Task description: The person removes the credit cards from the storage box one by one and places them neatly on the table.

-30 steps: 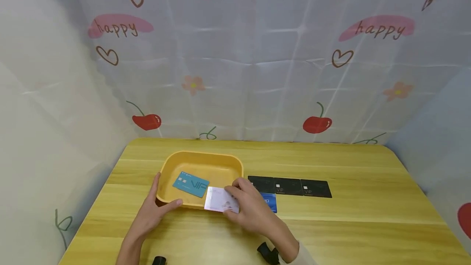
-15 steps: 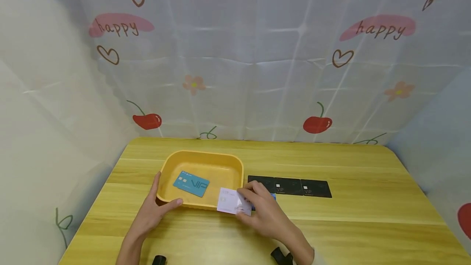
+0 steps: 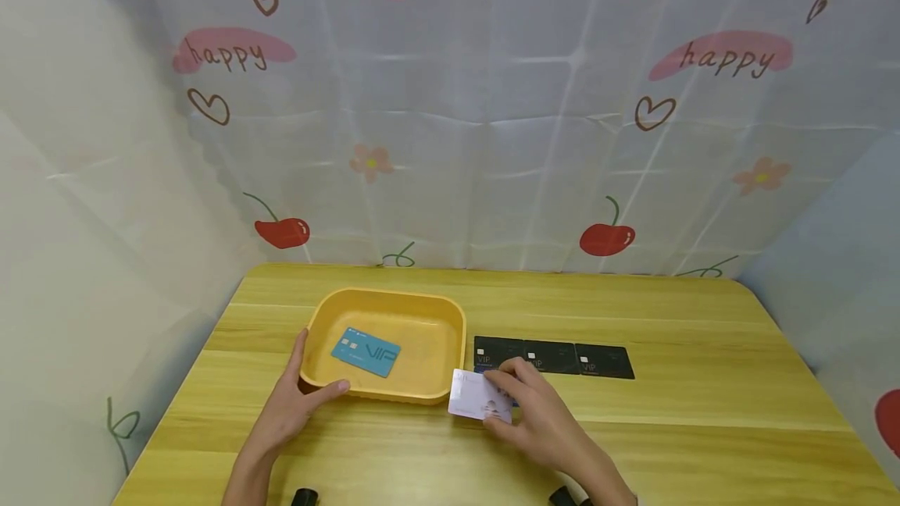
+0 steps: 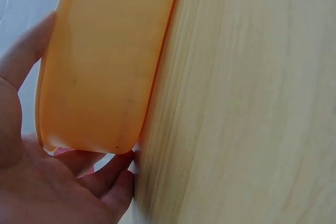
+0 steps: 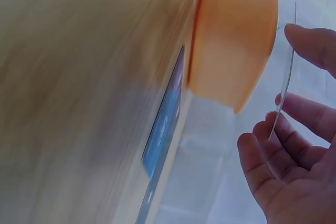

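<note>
1. While your left hand (image 3: 291,404) grips the near left corner of the yellow tray (image 3: 436,311), thumb on the rim, a teal card (image 3: 365,351) lies inside.
2. Your right hand (image 3: 537,416) pinches a white card (image 3: 474,397) by its edges, just right of the tray, above the wooden table (image 3: 703,420).
3. Three black cards (image 3: 562,356) lie in a row beyond it.

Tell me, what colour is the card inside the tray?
Teal card, with VIP printed on it; the head view shows it best.
</note>
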A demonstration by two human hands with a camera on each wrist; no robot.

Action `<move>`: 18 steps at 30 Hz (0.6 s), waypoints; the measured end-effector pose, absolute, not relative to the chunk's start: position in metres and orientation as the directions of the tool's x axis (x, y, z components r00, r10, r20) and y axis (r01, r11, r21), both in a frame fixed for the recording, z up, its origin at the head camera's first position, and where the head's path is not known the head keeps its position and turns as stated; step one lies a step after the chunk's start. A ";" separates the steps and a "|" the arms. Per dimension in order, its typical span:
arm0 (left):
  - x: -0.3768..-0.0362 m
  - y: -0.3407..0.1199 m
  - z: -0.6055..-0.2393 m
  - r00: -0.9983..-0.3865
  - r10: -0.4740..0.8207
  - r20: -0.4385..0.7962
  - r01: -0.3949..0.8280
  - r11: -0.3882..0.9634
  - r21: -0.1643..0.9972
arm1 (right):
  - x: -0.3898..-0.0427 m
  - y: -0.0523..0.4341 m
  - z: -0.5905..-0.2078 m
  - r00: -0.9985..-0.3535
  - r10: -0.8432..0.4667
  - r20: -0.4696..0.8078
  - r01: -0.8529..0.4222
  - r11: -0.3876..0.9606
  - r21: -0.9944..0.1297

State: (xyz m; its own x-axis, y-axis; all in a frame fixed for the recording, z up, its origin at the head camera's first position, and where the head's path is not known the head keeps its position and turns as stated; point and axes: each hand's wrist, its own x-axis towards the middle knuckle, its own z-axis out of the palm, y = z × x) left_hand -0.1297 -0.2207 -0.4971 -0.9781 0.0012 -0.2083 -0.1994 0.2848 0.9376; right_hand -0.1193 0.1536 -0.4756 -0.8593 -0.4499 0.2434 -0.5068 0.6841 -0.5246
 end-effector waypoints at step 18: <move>-0.130 -0.221 -0.498 -0.978 -0.001 -0.208 -0.199 0.289 0.936 | -0.119 0.180 -0.480 -0.903 -0.407 0.135 -0.419 0.768 -0.485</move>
State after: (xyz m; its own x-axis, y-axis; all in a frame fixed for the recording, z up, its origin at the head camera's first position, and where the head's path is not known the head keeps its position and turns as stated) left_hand -0.1301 -0.2210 -0.4980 -0.9782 -0.0014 -0.2077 -0.1993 0.2886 0.9365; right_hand -0.1192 0.1801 -0.4797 -0.9032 -0.4074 0.1355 -0.4190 0.7676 -0.4850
